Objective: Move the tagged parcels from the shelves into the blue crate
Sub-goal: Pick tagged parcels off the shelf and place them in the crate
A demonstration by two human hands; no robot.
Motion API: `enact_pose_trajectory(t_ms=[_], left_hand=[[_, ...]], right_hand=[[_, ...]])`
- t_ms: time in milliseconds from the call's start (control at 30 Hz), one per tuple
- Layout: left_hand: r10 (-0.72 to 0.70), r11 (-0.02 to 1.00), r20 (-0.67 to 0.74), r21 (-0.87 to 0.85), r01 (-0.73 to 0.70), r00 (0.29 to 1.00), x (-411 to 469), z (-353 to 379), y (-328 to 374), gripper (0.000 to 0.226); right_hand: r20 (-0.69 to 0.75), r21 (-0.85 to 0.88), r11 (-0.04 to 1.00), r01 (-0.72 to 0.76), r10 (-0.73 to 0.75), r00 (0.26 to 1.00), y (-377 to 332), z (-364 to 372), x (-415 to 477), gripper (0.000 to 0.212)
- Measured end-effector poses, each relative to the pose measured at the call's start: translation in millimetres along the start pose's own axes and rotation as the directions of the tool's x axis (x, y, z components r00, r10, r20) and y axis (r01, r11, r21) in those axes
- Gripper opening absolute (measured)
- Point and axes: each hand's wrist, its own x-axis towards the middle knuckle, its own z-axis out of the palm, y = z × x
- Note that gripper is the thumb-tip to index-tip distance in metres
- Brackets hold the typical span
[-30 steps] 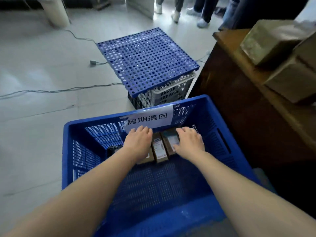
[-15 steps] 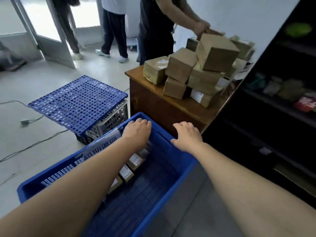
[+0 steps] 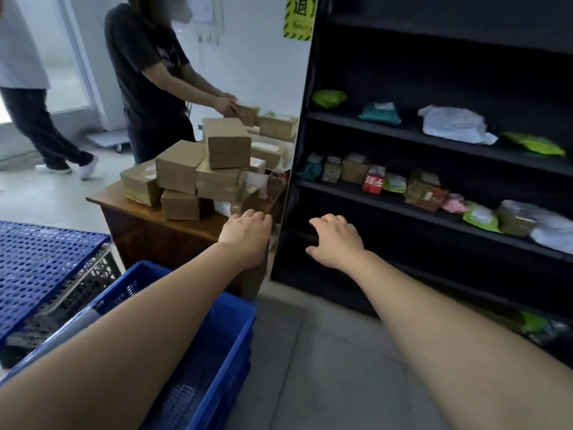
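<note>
holds nothing in left hand (image 3: 246,235) or right hand (image 3: 336,242), fingers loosely curled, the right nearer the small cardboard and plastic-wrapped parcels (image 3: 353,169) up-right on the black shelf (image 3: 403,210).

To your left stands a wooden desk (image 3: 161,226) piled unevenly with cardboard boxes (image 3: 228,144). Behind it, a person in a dark shirt (image 3: 145,66) has both hands on a box. Another person (image 3: 40,125) in dark trousers is mid-stride at the far left. Low on your left, a blue perforated panel (image 3: 37,265) lies on a grey basket (image 3: 83,283). A yellow sign (image 3: 299,17) hangs above.
</note>
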Motion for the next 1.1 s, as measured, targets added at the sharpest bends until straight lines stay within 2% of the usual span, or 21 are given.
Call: enact_pose_trajectory(t_ms=[200, 533, 733, 933, 1100], left_hand=[[0.095, 0.995, -0.08, -0.002, -0.096, 0.992, 42.7, -40.3, 89.5, 0.048], [0.215, 0.976, -0.17, 0.005, -0.218, 0.962, 112.5, -84.1, 215.2, 0.056], [0.307, 0.949, -0.2, -0.01, -0.315, 0.931, 169.1, -96.6, 278.0, 0.048], [0.389, 0.916, -0.254, 0.006, -0.401, 0.885, 240.5, -108.5, 338.3, 0.062], [0.456, 0.88, -0.271, -0.008, -0.475, 0.848, 291.3, -111.7, 383.3, 0.057]], right_hand=[[-0.095, -0.019, 0.996, -0.09, 0.088, 0.992, 96.0, -37.8, -27.6, 0.065], [-0.22, -0.046, 0.968, -0.245, 0.23, 0.948, 229.4, -85.2, -62.1, 0.063], [-0.255, -0.062, 0.935, -0.35, 0.324, 0.911, 301.7, -102.4, -60.4, 0.062], [-0.287, -0.053, 0.892, -0.449, 0.417, 0.862, 372.7, -118.4, -46.5, 0.058], [-0.298, -0.051, 0.851, -0.522, 0.486, 0.822, 427.8, -130.2, -34.9, 0.062]])
